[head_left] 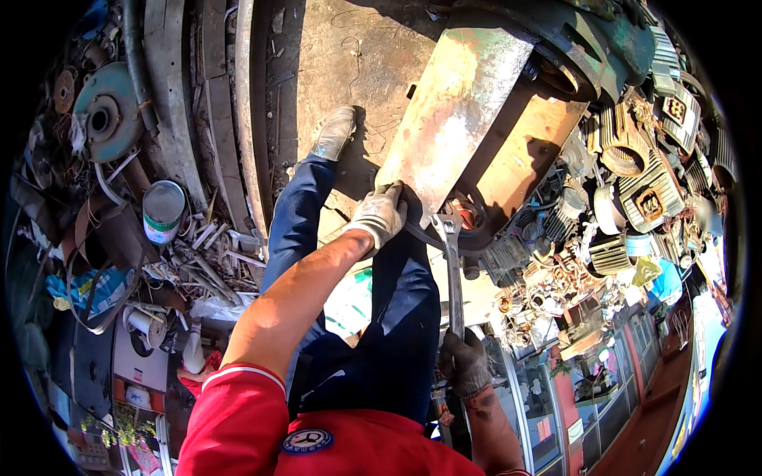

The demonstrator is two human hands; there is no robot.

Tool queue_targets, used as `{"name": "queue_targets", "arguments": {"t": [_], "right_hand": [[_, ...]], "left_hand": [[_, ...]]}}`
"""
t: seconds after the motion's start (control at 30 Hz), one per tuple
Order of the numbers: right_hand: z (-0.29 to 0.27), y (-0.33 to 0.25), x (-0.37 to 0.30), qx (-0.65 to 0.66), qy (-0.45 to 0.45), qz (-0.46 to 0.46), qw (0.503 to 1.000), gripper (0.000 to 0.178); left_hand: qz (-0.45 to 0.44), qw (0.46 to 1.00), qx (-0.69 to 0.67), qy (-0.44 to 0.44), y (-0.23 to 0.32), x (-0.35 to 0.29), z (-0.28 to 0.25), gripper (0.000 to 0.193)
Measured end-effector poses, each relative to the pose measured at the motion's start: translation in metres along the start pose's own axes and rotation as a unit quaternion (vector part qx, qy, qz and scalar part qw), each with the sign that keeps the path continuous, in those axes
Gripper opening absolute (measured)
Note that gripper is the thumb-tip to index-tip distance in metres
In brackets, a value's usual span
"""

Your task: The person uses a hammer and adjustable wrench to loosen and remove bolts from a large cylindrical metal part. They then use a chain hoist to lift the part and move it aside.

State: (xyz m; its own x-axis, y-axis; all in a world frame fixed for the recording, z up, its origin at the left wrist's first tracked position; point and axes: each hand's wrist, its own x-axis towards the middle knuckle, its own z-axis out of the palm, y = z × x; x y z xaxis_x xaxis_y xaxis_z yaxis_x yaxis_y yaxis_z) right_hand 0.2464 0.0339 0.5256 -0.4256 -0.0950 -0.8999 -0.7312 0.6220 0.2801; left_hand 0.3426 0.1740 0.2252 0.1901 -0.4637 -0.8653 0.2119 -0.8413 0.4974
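Wrench [455, 285]: gripped low on the handle by right hand [467, 364], presumably for leverage. Metal beam [454, 111]: near corner touched by left hand [379, 216], perhaps for bracing; closure cannot be told.

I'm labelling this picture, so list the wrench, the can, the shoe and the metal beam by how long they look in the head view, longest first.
1. Metal beam
2. Wrench, its lower end partly hidden by the hand
3. Can and shoe: too alike to rank
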Motion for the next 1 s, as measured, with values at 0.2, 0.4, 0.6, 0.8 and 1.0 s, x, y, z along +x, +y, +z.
{"name": "queue_targets", "arguments": {"t": [0.2, 0.4, 0.6, 0.8, 1.0], "right_hand": [[0.006, 0.021, -0.008, 0.039, -0.022, -0.059, 0.997, 0.015], [-0.047, 0.063, 0.03, -0.211, 0.001, -0.252, 0.944, 0.016], [-0.058, 0.06, 0.076, -0.481, -0.108, -0.521, 0.697, 0.031], [-0.016, -0.057, 0.129, -0.633, -0.077, -0.637, 0.433, 0.052], [0.087, -0.244, 0.209, -0.678, 0.192, -0.702, 0.101, 0.046]], "left_hand": [[-0.073, 0.982, -0.176, -0.007, -0.056, -0.031, 0.059, 0.052], [-0.068, 0.804, -0.565, -0.171, 0.027, -0.099, 0.038, 0.061], [0.004, 0.588, -0.8, -0.117, 0.08, -0.143, 0.102, 0.045], [-0.058, 0.518, -0.846, 0.112, 0.024, -0.128, 0.127, 0.035], [-0.095, 0.507, -0.842, 0.158, -0.051, -0.125, 0.162, 0.037]]}}
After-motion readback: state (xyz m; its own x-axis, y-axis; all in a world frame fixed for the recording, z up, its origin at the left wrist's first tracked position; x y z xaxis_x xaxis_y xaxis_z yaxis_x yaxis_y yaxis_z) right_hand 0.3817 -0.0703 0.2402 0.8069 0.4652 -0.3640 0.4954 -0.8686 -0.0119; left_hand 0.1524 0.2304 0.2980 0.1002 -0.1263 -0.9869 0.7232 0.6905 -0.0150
